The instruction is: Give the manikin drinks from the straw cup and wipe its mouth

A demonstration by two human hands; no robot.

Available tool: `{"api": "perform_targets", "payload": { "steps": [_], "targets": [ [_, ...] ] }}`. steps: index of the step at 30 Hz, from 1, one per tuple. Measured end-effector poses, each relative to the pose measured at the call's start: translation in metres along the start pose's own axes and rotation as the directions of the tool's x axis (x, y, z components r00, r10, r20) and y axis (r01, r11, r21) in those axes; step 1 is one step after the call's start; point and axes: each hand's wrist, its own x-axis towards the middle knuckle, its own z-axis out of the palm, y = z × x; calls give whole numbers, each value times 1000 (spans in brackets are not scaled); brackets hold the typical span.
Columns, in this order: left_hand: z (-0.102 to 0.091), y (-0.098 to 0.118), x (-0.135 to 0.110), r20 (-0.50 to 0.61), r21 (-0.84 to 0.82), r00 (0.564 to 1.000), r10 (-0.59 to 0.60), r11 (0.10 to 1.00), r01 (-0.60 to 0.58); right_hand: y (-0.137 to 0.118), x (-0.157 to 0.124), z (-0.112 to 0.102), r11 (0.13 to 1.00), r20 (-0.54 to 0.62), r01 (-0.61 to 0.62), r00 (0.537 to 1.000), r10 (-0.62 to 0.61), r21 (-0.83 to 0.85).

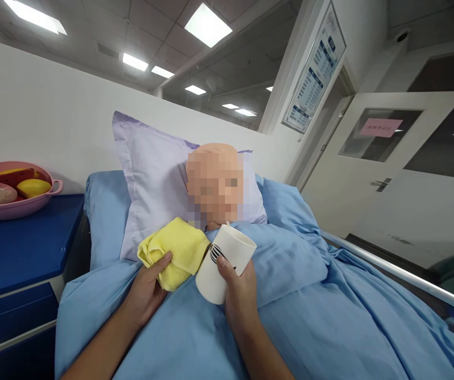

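Observation:
My right hand (239,294) is wrapped round a white cup (224,264) with a black striped mark, tilted towards a figure lying in the bed. My left hand (147,292) grips a folded yellow cloth (175,247), held beside the cup under the figure's chin. The figure's head rests on a lilac pillow (151,174), its body covered by a blue blanket (290,316). Something thin sticks out at the cup's rim, too small to name.
A blue bedside cabinet (21,248) stands at the left with a pink bowl (13,207) of fruit on it. A metal bed rail (401,272) runs along the right side. A white door (385,169) is beyond it, and a white wall behind the bed.

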Motion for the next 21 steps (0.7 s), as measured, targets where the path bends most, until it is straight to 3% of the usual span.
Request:
{"api": "perform_targets", "payload": {
  "steps": [3,21],
  "targets": [
    [0,0,-1,-1,-1,1000,1,1000,-1,-3,-2,2,999,-31,-41,999,41,-1],
    [1,0,-2,-7,8,1000,8,1000,-8,-3,-3,5,999,-97,-20,995,24,32]
  ]
}}
